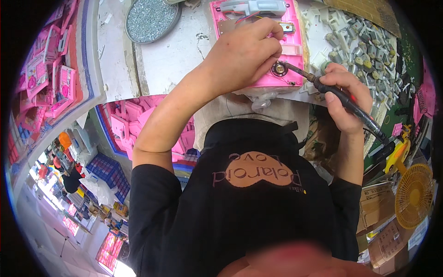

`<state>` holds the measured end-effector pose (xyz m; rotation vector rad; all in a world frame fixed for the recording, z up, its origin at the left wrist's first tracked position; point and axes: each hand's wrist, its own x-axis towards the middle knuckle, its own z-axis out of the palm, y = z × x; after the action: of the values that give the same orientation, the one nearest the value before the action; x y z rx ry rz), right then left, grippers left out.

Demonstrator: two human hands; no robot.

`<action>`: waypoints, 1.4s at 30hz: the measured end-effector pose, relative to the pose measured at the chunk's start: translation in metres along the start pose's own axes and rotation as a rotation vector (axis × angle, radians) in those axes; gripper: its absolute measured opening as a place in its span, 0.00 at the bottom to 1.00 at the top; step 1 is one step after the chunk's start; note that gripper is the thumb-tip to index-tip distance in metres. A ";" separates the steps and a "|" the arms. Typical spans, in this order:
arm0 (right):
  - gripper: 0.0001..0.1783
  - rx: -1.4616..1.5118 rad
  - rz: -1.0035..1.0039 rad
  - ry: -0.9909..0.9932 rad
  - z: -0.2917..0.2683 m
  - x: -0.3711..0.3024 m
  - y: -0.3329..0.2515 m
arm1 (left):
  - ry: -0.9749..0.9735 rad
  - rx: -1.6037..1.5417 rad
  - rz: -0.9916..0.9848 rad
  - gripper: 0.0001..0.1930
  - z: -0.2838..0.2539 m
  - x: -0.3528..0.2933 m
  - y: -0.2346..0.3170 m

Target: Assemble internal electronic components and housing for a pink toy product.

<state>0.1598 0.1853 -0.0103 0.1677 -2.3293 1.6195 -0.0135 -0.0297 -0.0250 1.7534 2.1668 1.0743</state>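
A pink plastic housing (260, 83) lies on the white worktop in front of me, with a small round speaker (279, 69) set in its near part. My left hand (242, 57) rests over the housing, fingers pinched together beside the speaker; whatever is between the fingertips is hidden. In my right hand (362, 94) is a soldering iron (307, 76), gripped by its black handle. Its metal tip points left and reaches the speaker's edge; whether it touches cannot be told. A grey-blue part (265, 7) and thin wires (247, 18) sit at the housing's far end.
A round tray of small screws (152, 21) stands at the far left. White plastic pieces and small metal parts (369, 60) are heaped to the right, near cardboard (364, 16). Pink parts (131, 122) fill a container below the table edge. A yellow fan (413, 196) is at lower right.
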 end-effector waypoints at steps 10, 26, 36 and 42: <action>0.15 0.013 0.053 0.068 -0.013 -0.015 0.000 | -0.005 0.067 -0.005 0.04 -0.002 0.001 0.003; 0.15 0.009 0.035 0.032 -0.012 -0.014 -0.001 | 0.036 0.047 0.016 0.06 0.003 0.000 0.002; 0.15 -0.005 0.000 0.020 -0.009 -0.008 0.000 | 0.064 0.061 0.035 0.07 0.007 -0.001 0.001; 0.15 -0.021 0.014 0.004 -0.008 -0.007 -0.002 | 0.077 0.070 0.039 0.07 0.006 -0.001 0.003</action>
<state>0.1680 0.1916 -0.0079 0.1442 -2.3491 1.5995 -0.0078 -0.0280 -0.0284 1.8199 2.2501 1.1050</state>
